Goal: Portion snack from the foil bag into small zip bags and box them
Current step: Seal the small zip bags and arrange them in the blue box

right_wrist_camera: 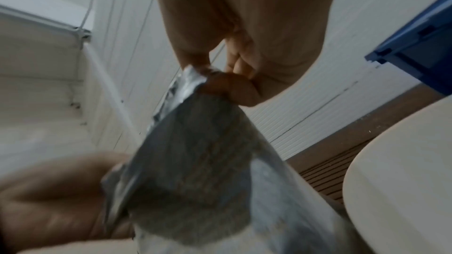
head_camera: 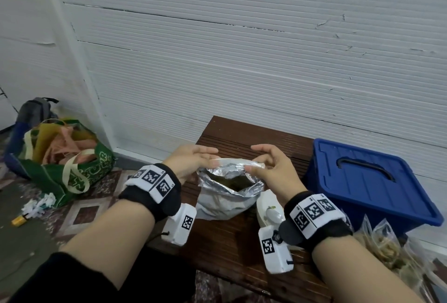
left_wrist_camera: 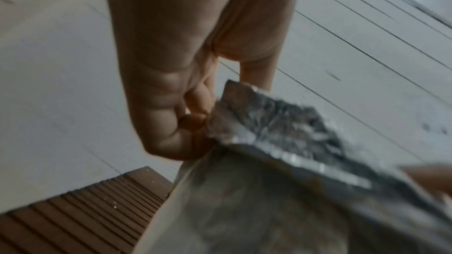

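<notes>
Crumpled silver foil bag [head_camera: 226, 196] stood upright on dark brown slatted wooden bench [head_camera: 242, 249], mouth open, dark greenish contents visible inside. Far rim of the mouth stretched between both hands. Left hand [head_camera: 191, 161] pinched the rim's left end, thumb against curled fingers [left_wrist_camera: 193, 121]; right hand [head_camera: 271, 164] pinched the right end likewise. Both wrists raised above the bench, palms facing each other.

White rounded object [head_camera: 268, 208] lay just right of the bag, partly hidden by the right wrist. Blue plastic lidded box [head_camera: 370, 181] with recessed handle sat farther right, lid on. Clear small zip bags [head_camera: 387, 249] holding pale tan snack lay heaped near its front.

Green tote bag [head_camera: 72, 164] on the floor at left held orange and yellow fabric; white lettering unreadable.
</notes>
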